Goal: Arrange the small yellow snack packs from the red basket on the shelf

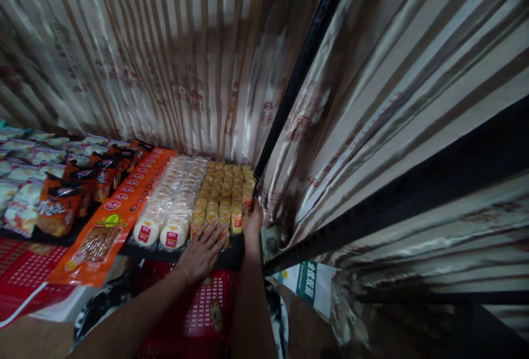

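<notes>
Left hand [202, 251], fingers spread, presses yellow snack packs [223, 191] (shelf edge); right hand [252, 221] seemingly pinches one.

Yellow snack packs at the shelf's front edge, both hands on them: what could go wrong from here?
1. The left hand lies flat on the front yellow snack packs, which sit at the shelf edge; a push could tip some into the red basket below.
2. The right hand is wedged between the packs and the black post, so it could snag.
3. The white round packs sit tight alongside; shifting could disturb their rows.
</notes>
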A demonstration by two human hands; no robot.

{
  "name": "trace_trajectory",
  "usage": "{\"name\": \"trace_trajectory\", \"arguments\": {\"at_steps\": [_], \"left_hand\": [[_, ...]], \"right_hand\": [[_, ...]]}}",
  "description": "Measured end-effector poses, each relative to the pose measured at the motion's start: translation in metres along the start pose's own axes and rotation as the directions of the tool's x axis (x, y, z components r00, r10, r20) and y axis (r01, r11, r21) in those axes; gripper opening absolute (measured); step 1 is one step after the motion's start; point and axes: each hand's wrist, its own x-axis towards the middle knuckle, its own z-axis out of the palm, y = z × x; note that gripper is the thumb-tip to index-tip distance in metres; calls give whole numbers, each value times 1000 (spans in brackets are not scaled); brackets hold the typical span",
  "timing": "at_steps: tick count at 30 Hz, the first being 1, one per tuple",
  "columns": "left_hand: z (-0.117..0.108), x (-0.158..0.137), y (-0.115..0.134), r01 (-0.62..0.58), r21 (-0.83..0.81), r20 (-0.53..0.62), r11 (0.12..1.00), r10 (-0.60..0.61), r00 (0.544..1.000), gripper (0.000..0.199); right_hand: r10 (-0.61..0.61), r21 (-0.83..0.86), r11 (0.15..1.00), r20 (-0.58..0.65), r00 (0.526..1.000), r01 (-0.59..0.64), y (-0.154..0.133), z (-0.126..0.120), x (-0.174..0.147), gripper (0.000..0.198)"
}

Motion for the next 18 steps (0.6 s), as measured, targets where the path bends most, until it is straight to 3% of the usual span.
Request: {"name": "trace_trajectory", "arguments": {"at_steps": [11, 18], "left_hand": [[2, -1, 0, 3, -6, 24, 1000, -2, 1000, 54], [0, 0, 0, 5, 0, 22, 1000, -5, 1000, 51]], "right_hand": [[-26, -105, 994, 66, 997, 33, -9, -4, 8, 46], [-7, 97, 995, 96, 995, -2, -7, -3, 14, 50]]}}
